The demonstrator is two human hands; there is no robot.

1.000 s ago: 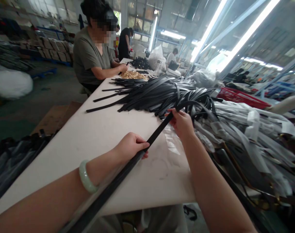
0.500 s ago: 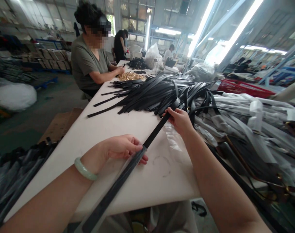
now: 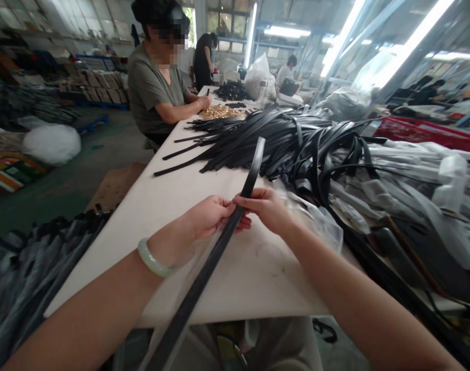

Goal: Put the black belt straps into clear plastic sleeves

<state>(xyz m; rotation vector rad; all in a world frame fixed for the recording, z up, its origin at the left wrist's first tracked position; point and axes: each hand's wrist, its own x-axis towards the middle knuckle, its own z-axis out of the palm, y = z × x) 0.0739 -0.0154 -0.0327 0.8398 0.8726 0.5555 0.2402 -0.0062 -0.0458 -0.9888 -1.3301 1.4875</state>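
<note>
A long black strap [image 3: 202,273] runs from the bottom of the view up between my hands, its free end bending upward past them. Most of its lower length lies inside a clear plastic sleeve [image 3: 198,257]. My left hand [image 3: 212,216], with a pale green bangle [image 3: 153,257] on the wrist, pinches the strap and the sleeve's mouth. Right beside it, my right hand [image 3: 266,208] grips the strap between thumb and fingers. The two hands nearly touch. Beyond them a large pile of black straps [image 3: 273,134] spreads across the white table [image 3: 142,216].
Plastic-wrapped straps [image 3: 405,185] heap up on the right, near a red crate [image 3: 424,135]. At lower left lies a stack of sleeved straps [image 3: 37,273]. A co-worker [image 3: 157,82] sits at the table's far left by gold-coloured metal pieces [image 3: 221,112]. A cardboard sheet [image 3: 121,183] is on the floor.
My right hand has come down and left along the strap to my left hand. The strap's far end now stands free above my hands. The view has shifted slightly.
</note>
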